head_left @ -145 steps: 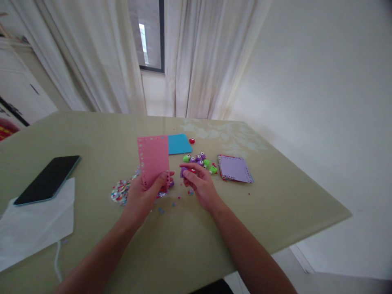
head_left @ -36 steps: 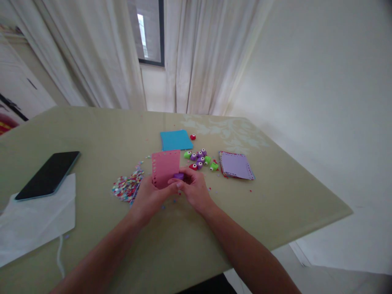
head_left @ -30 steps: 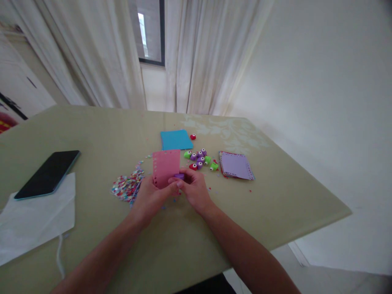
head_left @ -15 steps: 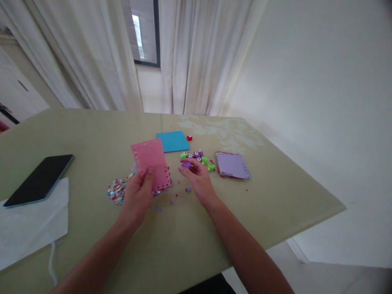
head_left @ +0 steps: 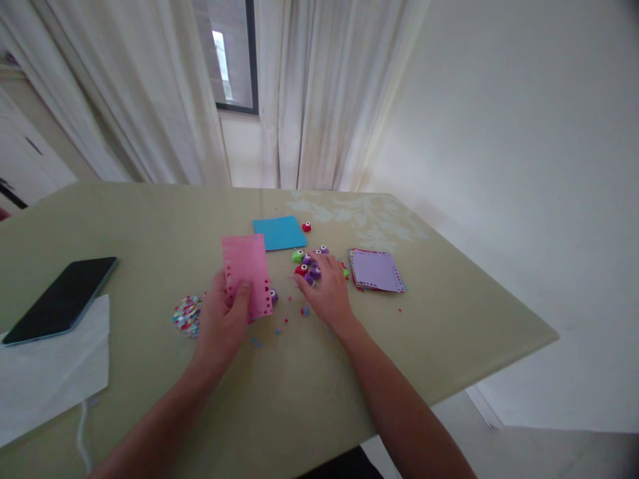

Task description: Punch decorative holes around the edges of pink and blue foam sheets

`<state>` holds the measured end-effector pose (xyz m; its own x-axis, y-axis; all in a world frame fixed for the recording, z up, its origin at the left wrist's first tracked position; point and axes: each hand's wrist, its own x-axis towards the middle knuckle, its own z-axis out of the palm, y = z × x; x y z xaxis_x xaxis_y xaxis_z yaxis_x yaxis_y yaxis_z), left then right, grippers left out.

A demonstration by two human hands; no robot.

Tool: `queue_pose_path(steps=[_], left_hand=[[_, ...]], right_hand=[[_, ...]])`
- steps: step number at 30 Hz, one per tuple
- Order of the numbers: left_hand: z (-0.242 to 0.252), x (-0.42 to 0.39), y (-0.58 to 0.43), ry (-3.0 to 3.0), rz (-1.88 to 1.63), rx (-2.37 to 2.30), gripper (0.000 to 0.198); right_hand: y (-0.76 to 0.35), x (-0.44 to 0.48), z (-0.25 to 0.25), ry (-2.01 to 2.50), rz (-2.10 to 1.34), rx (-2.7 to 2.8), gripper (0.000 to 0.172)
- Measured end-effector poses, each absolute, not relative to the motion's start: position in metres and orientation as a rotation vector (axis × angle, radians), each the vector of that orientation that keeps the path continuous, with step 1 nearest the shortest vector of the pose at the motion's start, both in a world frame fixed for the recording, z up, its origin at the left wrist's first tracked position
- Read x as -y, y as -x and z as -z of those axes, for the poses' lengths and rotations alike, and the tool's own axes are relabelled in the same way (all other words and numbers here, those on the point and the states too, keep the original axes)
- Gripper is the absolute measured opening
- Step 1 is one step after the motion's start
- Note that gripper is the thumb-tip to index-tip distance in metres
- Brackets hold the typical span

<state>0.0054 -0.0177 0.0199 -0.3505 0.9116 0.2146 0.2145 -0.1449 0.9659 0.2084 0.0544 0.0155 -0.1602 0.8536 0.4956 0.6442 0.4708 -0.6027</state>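
Observation:
My left hand (head_left: 221,320) is closed on the lower edge of a pink paper sheet (head_left: 245,269) and holds it upright; small holes run along the sheet's borders. My right hand (head_left: 327,294) reaches palm down into a cluster of small paper punches (head_left: 310,261). Its fingertips curl on a purple punch (head_left: 312,274) next to a red punch (head_left: 301,269). Another purple punch (head_left: 273,295) lies just right of the pink sheet. A heap of coloured paper bits (head_left: 187,315) lies left of my left hand.
A blue sheet (head_left: 279,233) and a lone red punch (head_left: 306,227) lie farther back. A stack of punched sheets, lilac on top (head_left: 377,271), sits right of the punches. A black phone (head_left: 60,299) and white paper (head_left: 47,372) are at the left. The table edge (head_left: 499,359) runs along the right.
My hands have separated: the left has lifted the pink sheet away to the left, and the right has carried the purple punch from the sheet's edge back to the cluster.

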Motion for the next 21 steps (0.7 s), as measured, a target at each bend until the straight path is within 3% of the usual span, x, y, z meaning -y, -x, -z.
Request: queue_pose_path(steps=[2,3,6,9,16,21], left_hand=[[-0.021,0.02,-0.008,-1.275,-1.552,-1.522,0.082],[-0.022,0.022,-0.009,-1.324,-1.552,-1.537,0.084],[-0.025,0.027,-0.01,-1.69,-1.497,-1.507,0.049],[-0.028,0.032,-0.012,-1.955,-1.406,-1.324,0.027],[-0.037,0.045,-0.011,-2.018,-1.284,-1.176,0.036],[-0.033,0.045,-0.009,-2.096,-1.377,-1.104,0.061]], right_hand=[[-0.206,-0.046,-0.024,1.136,-0.312,1.893,0.071],[-0.205,-0.041,-0.027,1.075,-0.309,1.907,0.082],[-0.203,-0.031,-0.034,0.939,-0.265,1.923,0.1],[-0.203,-0.026,-0.036,0.897,-0.195,1.906,0.097],[-0.213,-0.02,-0.026,0.95,-0.237,1.858,0.095],[-0.217,-0.019,-0.011,0.869,-0.114,1.894,0.094]])
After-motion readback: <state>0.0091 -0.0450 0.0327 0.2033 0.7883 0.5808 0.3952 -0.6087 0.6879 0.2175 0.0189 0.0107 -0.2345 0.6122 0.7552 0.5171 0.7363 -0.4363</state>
